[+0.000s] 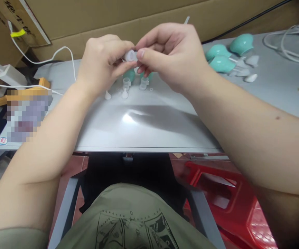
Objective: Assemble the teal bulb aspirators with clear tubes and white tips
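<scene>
White, seemingly plastic piece (131, 55) pinched by both hands (138, 57) above the table's front edge (149, 149)

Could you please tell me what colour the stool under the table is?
The stool is red, seen best in the head view.

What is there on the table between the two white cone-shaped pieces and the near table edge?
Nothing: the head view shows a bare stretch from the white cone-shaped pieces to the near table edge, with only glare and shadow.
</scene>
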Available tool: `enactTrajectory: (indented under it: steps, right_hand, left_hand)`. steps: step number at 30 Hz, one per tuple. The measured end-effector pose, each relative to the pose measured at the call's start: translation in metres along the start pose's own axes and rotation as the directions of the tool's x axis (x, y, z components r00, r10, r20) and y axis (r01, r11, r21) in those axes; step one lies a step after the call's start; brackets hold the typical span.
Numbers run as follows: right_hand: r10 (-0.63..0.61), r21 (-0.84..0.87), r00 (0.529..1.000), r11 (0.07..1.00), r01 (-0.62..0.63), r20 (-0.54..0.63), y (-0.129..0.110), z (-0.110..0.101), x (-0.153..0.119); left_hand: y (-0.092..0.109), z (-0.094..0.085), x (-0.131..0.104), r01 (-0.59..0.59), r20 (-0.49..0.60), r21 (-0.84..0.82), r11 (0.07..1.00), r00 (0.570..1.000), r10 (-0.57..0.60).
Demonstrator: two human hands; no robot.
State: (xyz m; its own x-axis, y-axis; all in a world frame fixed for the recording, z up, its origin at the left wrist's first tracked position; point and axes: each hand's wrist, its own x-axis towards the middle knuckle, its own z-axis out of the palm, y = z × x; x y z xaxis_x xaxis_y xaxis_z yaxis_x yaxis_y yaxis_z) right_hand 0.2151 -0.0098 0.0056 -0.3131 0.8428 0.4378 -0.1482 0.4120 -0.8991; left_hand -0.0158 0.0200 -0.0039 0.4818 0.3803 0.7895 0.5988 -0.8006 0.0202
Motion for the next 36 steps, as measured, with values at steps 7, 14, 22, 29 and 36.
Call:
enactTrajectory:
  steps: [7, 14, 22, 29, 36]
  right_hand:
    - [0.0, 0.005, 0.999, 1.0, -0.001, 0.038, 0.008, 0.001, -0.002]
    - [0.01, 0.132, 0.999, 0.991, -0.017, 0.051, 0.009, -0.002, 0.0]
    - [0.01, 0.091, 1.0, 0.996, -0.012, 0.023, 0.009, 0.0, 0.0]
    - [-0.031, 0.077, 0.996, 0.997, 0.024, 0.087, 0.013, -0.005, -0.002]
    - [0.023, 0.224, 0.991, 0.973, -0.052, 0.128, 0.021, -0.009, 0.003]
  left_hand:
    - [0.014, 0.001, 0.003, -0.141, 0.02, 0.107, 0.984, 0.99, 0.14]
    - [0.029, -0.002, 0.005, -0.051, 0.063, -0.077, 0.996, 0.996, 0.056]
    - [0.019, 0.007, 0.001, -0.073, 0.04, -0.154, 0.985, 0.996, 0.08]
    - [0.021, 0.008, -0.002, -0.09, -0.02, -0.18, 0.979, 0.996, 0.088]
    - [0.013, 0.008, -0.003, -0.032, 0.013, -0.162, 0.986, 0.999, 0.034]
